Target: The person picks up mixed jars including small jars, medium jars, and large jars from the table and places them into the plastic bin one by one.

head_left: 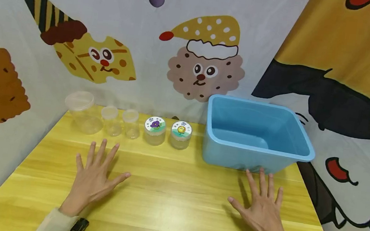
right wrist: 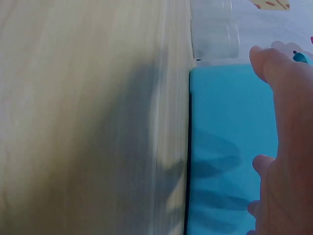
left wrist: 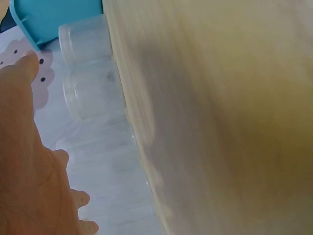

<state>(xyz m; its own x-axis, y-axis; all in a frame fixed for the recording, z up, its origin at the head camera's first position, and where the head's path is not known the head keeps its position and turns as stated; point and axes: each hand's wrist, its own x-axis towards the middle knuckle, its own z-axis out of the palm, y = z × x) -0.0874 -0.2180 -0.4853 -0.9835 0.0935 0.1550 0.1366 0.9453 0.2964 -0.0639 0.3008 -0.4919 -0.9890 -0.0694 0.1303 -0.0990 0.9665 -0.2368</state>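
A white fabric backdrop printed with coloured cartoon characters hangs behind a yellow-toned wooden table. At the table's far right stands a light-blue rectangular plastic tub, its top open.

Both hands are over the near part of the table, palms down, fingers straight and spread wide, with nothing in their grip. The left hand is on the left, its fingertips near the row of jars; the right hand is on the right, fingertips just beside the tub's near wall, whose surface catches the fingers' shadows.

The row runs along the far edge, left of the tub. Leftmost is a large clear plastic jar with a whitish lid. At the right end stand two squat clear jars with printed round lids: one label shows a purple flower, the other, nearest the tub, a yellow flower-like figure with a face. Both labels carry small characters along the rim, too tiny to read. Between them and the large jar stand two slim clear jars with pale lids, side by side.
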